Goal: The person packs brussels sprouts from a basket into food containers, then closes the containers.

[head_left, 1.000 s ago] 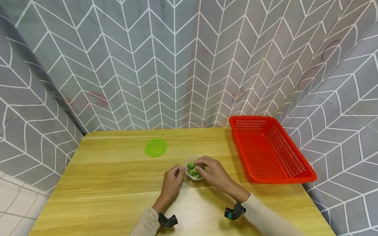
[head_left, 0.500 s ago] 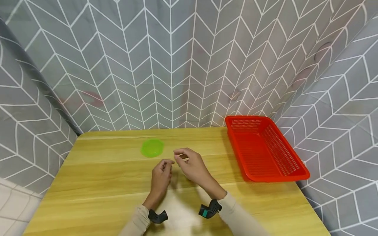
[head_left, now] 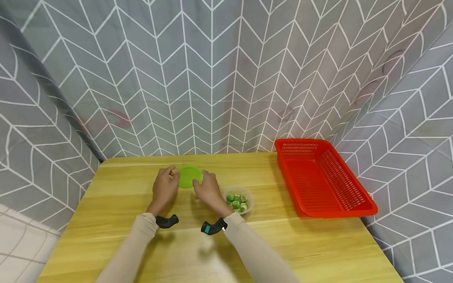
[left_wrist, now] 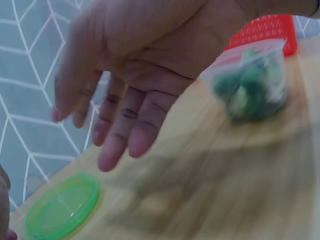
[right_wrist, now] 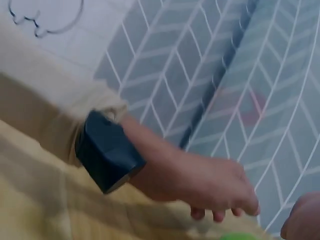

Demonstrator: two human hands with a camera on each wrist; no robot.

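Observation:
A round, translucent green lid point(head_left: 188, 177) lies on the wooden table between my two hands in the head view. My left hand point(head_left: 165, 188) is at its left edge, fingers loosely bent and holding nothing. At the lid's right edge is my right hand point(head_left: 209, 188), also holding nothing; its fingers stretch down above the table in the left wrist view. Just right of that hand stands a clear plastic bowl point(head_left: 251, 199) with several Brussels sprouts point(head_left: 236, 203) inside. The right wrist view shows my left hand point(right_wrist: 210, 182) from the side, close over the lid.
A red perforated plastic basket point(head_left: 295, 188) sits on the right side of the wooden table point(head_left: 116, 204). Grey curtains point(head_left: 212, 78) with a white chevron pattern hang behind the table and along its sides.
Both hands have left the bowl of sprouts, where the right fingers were inside it and the left hand at its rim. They have moved left and forward to either side of the green lid.

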